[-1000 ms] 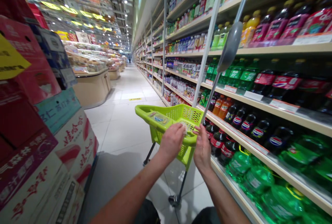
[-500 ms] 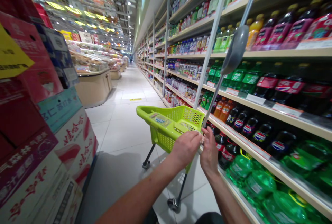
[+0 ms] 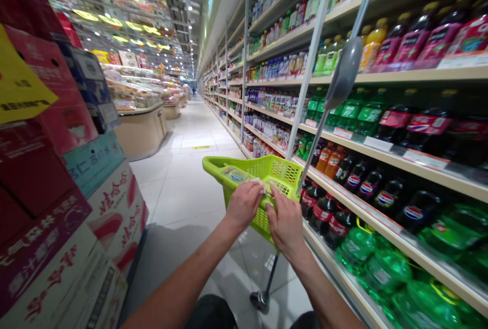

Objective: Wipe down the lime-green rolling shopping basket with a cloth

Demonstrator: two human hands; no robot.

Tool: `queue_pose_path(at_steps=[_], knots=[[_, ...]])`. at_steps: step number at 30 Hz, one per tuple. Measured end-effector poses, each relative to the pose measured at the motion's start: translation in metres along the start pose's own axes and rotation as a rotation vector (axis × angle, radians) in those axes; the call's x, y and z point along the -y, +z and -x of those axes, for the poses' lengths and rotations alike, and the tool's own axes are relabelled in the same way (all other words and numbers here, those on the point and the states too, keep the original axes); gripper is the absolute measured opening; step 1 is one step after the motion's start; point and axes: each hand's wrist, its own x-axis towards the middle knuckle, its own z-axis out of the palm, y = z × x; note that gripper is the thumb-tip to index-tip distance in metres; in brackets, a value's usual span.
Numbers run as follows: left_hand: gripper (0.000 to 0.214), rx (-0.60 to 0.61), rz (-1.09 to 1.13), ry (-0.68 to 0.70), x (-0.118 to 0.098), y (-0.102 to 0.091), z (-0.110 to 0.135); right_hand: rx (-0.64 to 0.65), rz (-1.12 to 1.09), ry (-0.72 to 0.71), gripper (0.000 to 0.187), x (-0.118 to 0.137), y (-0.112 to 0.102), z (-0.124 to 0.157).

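Observation:
A green shopping cart (image 3: 282, 169) of perforated plastic stands in front of me, its handle side toward me. Over its near edge my left hand (image 3: 244, 204) pinches a small crumpled white tissue (image 3: 258, 182) at the fingertips. Close on its right is my right hand (image 3: 285, 219), fingers curved toward the left fingertips, with a gap between thumb and fingers. I cannot tell whether it touches the tissue or the cart edge behind it. A label panel (image 3: 233, 174) is set in the cart's top left part.
Drink shelves (image 3: 343, 136) line the right side, with cola bottles (image 3: 335, 227) and large green bottles (image 3: 385, 268) low down. Stacked cartons (image 3: 110, 202) rise on the left. A grey spoon-shaped fixture (image 3: 345, 72) hangs before the shelves. The tiled aisle (image 3: 190, 166) runs ahead past display counters (image 3: 141, 130).
Both hands have moved left and slightly up over the cart's near edge. The white tissue shows more plainly at the left fingertips. The cart is almost in the same place in view.

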Motion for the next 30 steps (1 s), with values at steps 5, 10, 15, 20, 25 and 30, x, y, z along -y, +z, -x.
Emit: queue_pose_path(at_steps=[5, 10, 15, 20, 25, 30], knots=[[0.019, -0.083, 0.02, 0.073, -0.004, 0.002, 0.012, -0.054, -0.103, -0.075, 0.036, -0.013, -0.006, 0.005], [0.023, -0.096, 0.025, 0.137, 0.023, -0.012, 0.01, -0.131, -0.137, -0.03, 0.035, -0.03, -0.025, 0.016], [0.023, -0.03, -0.003, -0.182, 0.044, -0.024, -0.005, -0.31, 0.004, 0.077, 0.028, -0.058, -0.045, 0.033], [0.026, -0.063, -0.03, -0.233, 0.059, -0.028, 0.006, -0.289, 0.117, 0.007, 0.027, -0.079, -0.06, 0.041], [0.024, -0.088, -0.019, -0.417, 0.058, -0.026, 0.01, -0.276, 0.043, 0.012, 0.028, -0.081, -0.059, 0.038], [0.026, 0.09, 0.036, -0.232, 0.031, -0.011, -0.007, -0.323, -0.086, 0.114, 0.029, -0.086, -0.047, 0.033]])
